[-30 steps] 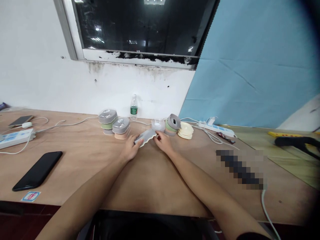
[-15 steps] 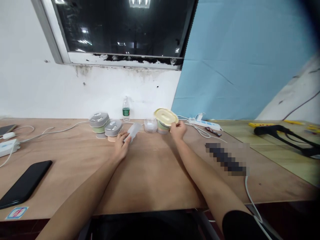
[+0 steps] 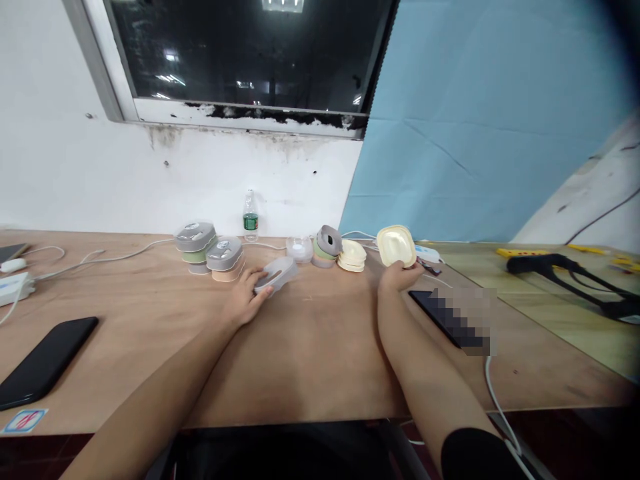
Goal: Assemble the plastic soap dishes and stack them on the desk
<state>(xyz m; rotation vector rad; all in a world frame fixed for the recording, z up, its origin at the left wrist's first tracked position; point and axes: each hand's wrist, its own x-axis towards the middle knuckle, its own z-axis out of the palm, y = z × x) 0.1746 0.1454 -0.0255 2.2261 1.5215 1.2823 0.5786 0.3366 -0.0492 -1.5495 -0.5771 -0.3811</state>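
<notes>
Cream lid (image 3: 397, 246): raised, right of the frame's centre, broad face toward the camera.
Right hand (image 3: 400, 275): gripping the lid's lower edge.
Clear cover (image 3: 279, 275): tilted, just left of centre.
Left hand (image 3: 245, 298): gripping the cover's left end.
Lid stack (image 3: 351, 257): on the table (image 3: 320, 360), right of centre.
Bottle (image 3: 251, 221): upright, left of centre.

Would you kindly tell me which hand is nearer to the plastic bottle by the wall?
Left. The left hand is in front of the bottle, toward the person; the right hand is farther off, well to the bottle's right.
</notes>
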